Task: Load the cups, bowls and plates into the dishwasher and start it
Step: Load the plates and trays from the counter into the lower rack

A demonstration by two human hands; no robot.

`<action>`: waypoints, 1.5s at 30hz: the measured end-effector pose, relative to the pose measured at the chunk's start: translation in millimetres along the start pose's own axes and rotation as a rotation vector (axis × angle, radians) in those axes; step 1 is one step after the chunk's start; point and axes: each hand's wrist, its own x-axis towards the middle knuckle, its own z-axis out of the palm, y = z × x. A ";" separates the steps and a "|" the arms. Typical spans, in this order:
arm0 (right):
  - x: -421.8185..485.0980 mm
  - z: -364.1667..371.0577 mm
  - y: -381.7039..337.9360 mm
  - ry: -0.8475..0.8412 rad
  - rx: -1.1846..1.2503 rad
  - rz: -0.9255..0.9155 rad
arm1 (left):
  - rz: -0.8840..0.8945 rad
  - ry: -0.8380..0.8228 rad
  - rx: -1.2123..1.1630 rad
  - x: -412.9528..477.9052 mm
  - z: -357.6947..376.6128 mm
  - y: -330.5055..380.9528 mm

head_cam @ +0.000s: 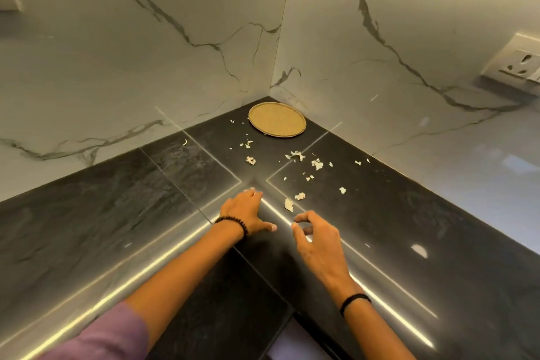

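Observation:
My left hand [248, 212] lies flat on the dark corner countertop [117, 213], fingers straight and pointing toward the corner, thumb spread out. My right hand [317, 238] hovers just right of it, fingers loosely curled and holding nothing. A round tan woven plate or mat [277, 119] lies flat in the far corner against the marble walls. Pale scraps [289, 204] like peel lie scattered on the counter between the hands and the mat. No cups, bowls or dishwasher are in view.
White marble walls [175, 52] meet at the corner behind the counter. A wall socket [517, 64] sits at the right edge. The counter's front edge [292, 313] drops away near my forearms at the bottom.

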 end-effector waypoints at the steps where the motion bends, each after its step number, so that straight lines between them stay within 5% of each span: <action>1: 10.8 2.1 -0.6 -0.006 -0.004 -0.002 | -0.034 -0.047 0.037 10.9 -7.0 -0.3; 9: 114.0 -4.2 -2.0 -0.078 -0.053 -0.045 | -0.238 -0.424 0.025 82.1 -37.8 -7.3; 15: 213.1 -3.3 13.9 -0.051 0.042 -0.019 | -0.230 -0.450 0.113 118.3 -35.6 -1.3; 23: 341.1 41.4 61.9 0.081 0.183 0.254 | -0.204 -0.486 0.184 138.7 -53.8 17.6; 35: 380.7 47.5 25.5 0.091 0.290 0.521 | -0.207 -0.492 0.216 162.5 -41.7 7.6; 39: 384.7 51.0 25.4 0.083 0.474 0.563 | -0.194 -0.478 0.229 167.1 -37.4 2.8; 45: 370.5 49.0 28.6 0.042 1.058 0.590 | -0.212 -0.495 0.209 167.8 -37.2 3.1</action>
